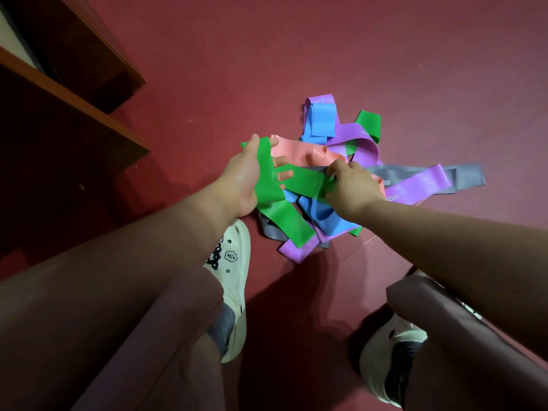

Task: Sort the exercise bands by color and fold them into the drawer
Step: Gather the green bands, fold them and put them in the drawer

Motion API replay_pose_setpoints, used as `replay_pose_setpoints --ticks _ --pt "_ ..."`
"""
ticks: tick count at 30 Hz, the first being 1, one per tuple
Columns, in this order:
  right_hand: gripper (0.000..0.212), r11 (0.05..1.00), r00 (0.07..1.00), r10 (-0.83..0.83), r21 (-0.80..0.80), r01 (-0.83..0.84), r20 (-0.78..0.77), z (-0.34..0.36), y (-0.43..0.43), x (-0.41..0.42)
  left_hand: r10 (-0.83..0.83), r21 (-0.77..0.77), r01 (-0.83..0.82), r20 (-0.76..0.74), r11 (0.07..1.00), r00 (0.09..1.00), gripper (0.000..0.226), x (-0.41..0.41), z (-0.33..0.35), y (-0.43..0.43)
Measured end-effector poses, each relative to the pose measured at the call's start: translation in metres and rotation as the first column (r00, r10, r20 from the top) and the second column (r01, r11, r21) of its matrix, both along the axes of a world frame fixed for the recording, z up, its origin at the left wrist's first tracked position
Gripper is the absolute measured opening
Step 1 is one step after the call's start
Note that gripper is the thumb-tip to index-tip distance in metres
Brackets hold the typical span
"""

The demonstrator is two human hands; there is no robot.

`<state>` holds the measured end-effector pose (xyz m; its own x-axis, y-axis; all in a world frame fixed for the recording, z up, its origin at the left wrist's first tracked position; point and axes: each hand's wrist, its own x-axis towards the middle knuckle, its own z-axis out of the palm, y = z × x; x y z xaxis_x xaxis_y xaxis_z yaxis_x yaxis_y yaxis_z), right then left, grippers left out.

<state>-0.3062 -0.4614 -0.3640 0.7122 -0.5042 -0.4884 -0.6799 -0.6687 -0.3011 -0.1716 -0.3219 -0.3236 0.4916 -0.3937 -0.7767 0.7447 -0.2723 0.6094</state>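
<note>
Head view showed the left hand point(243, 179) and right hand point(353, 188) both gripping 1 green band point(305, 180) over the tangled pile point(361, 137) on the floor point(415, 54), where pulling might drag snagged bands along.

Red floor point(207, 69), dark wooden steps point(74, 93)
</note>
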Motion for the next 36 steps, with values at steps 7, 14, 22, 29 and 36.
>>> replay_pose_setpoints --ticks 7,14,22,29,36 --pt "0.022 1.000 0.999 0.015 -0.011 -0.016 -0.039 0.000 -0.003 -0.002 -0.015 0.011 0.015 0.007 1.000 1.000 0.047 -0.001 -0.002 -0.001" --pt "0.032 0.826 0.931 -0.295 0.547 0.137 0.213 0.025 0.007 0.006 0.006 -0.008 -0.005 0.071 1.000 0.997 0.044 0.001 0.000 -0.006" --pt "0.051 0.586 0.941 -0.315 0.805 0.091 0.123 0.058 0.013 0.029 0.044 -0.033 -0.043 0.053 0.999 0.998 0.043 0.002 0.002 -0.007" --pt "0.039 0.699 0.932 -0.298 0.712 0.066 0.207 0.056 0.010 0.033 0.079 -0.036 -0.077 0.056 0.996 0.995 0.042 0.008 0.001 -0.007" --pt "0.020 0.866 0.893 -0.248 0.499 0.032 0.375 0.052 0.007 0.040 0.086 -0.012 -0.085 0.064 0.996 0.994 0.041 0.007 0.002 -0.008"
